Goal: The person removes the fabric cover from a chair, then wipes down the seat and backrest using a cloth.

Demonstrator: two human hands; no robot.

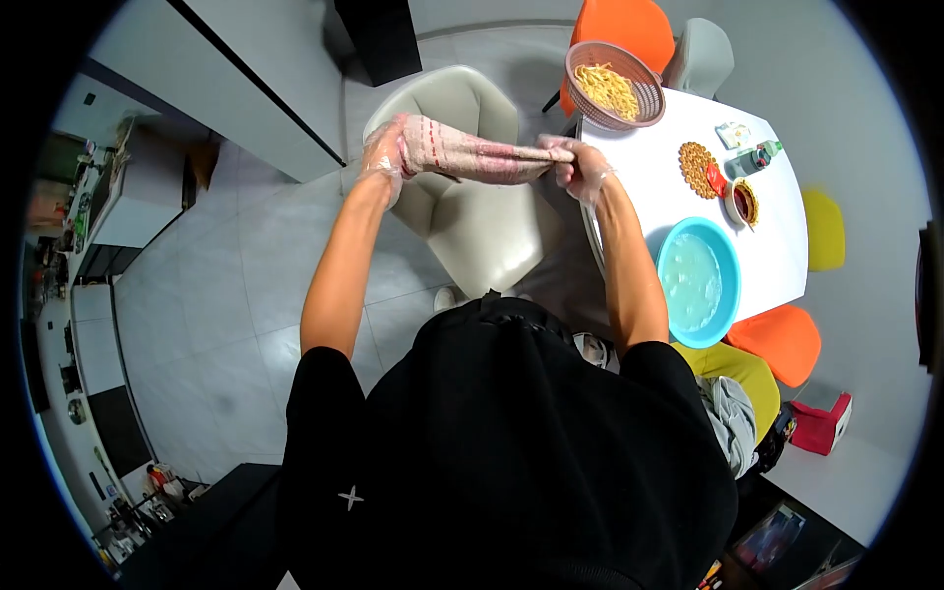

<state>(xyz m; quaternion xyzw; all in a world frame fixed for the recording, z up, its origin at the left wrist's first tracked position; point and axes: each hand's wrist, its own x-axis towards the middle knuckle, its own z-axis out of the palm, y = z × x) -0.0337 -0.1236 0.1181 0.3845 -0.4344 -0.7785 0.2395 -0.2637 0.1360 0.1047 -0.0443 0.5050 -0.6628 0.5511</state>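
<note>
A pink and beige striped cloth [472, 155] is stretched sideways between my hands, above a cream padded chair [492, 236]. My left hand [384, 152], in a clear plastic glove, grips its wider left end. At the other end the cloth narrows to a bunched tip, and my right hand [580, 167], gloved the same way, is closed on it. The fabric hangs slightly in the middle and touches neither the table nor, as far as I can tell, the chair.
To the right stands a white table [678, 187] with a turquoise basin [733, 285] of cloudy water, a brown basket [641, 118] of yellow strips, a round woven mat [697, 167] and a small bowl [742, 203]. Orange chairs [629, 29] and a yellow chair [824, 231] surround it.
</note>
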